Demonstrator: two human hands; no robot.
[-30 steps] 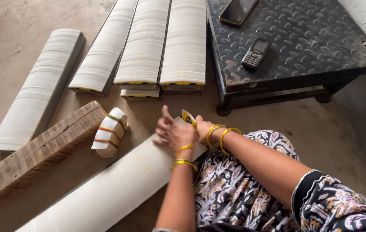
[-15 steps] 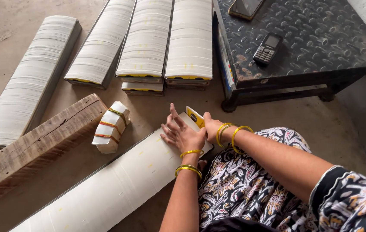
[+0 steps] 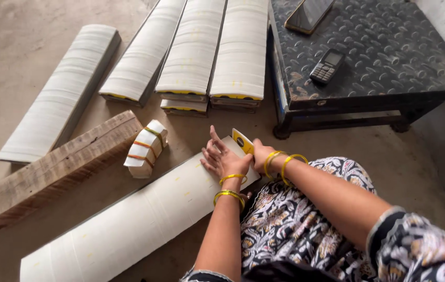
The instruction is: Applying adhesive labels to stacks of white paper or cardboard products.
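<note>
A long row of white paper sheets (image 3: 133, 219) lies diagonally on the floor in front of me. My left hand (image 3: 221, 158) rests flat on its near end, fingers spread. My right hand (image 3: 260, 155) is at that same end, its fingers on a tilted sheet with a yellow and black edge (image 3: 243, 141). Both wrists wear yellow bangles. A small bundle of white sheets bound with rubber bands (image 3: 146, 149) stands just left of the row.
A wooden plank (image 3: 50, 172) lies to the left. Several more long white stacks (image 3: 191, 52) lie on the concrete floor behind. A black metal platform (image 3: 389, 57) at the upper right carries a small keypad phone (image 3: 327, 67) and a smartphone (image 3: 308, 14).
Both hands have stayed at the row's end, the left fingers spreading flatter. The view has shifted slightly, and the tilted yellow-edged sheet stands a little higher.
</note>
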